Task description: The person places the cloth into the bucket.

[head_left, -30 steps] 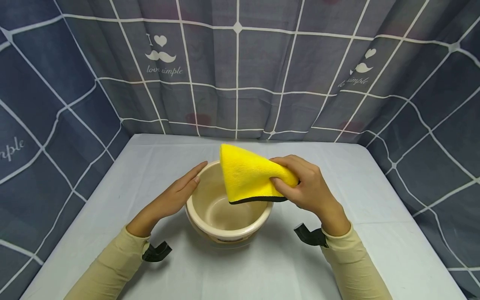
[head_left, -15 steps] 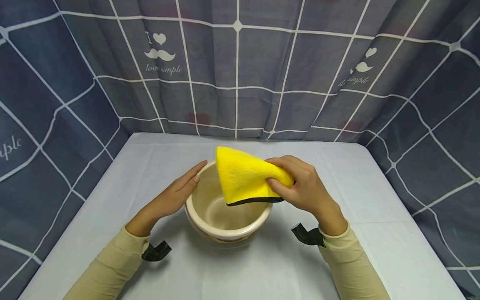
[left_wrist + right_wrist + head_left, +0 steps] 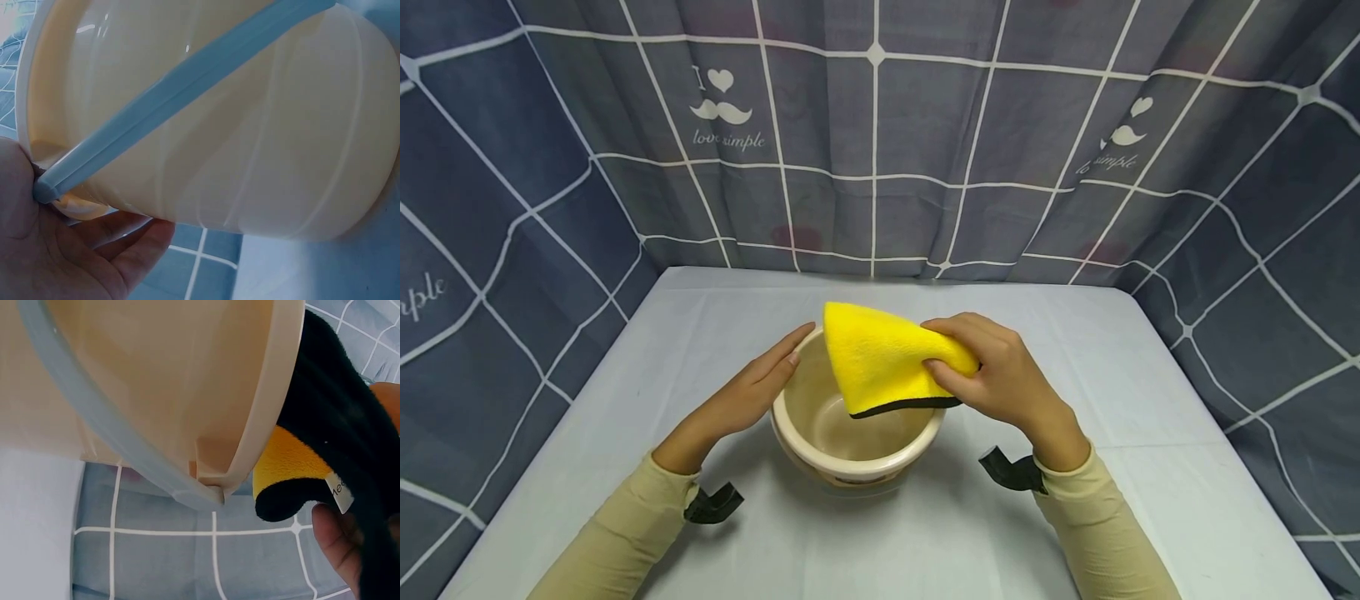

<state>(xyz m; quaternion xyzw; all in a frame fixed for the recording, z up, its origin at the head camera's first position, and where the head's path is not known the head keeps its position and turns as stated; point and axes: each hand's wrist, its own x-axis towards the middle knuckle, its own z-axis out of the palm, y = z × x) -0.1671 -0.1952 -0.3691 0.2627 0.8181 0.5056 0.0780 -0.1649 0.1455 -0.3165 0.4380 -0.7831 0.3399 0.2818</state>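
A folded yellow plush cloth (image 3: 880, 358) with black edging is gripped between the thumb and fingers of the right hand (image 3: 1000, 367) and held over the far right of the mouth of a round cream plastic bucket (image 3: 857, 470). The bucket is stood upright on a table covered with white fabric (image 3: 880, 554), its left rim touched by the extended fingers of the left hand (image 3: 752, 390). A pale grey handle (image 3: 181, 87) is hung across the bucket's near side.
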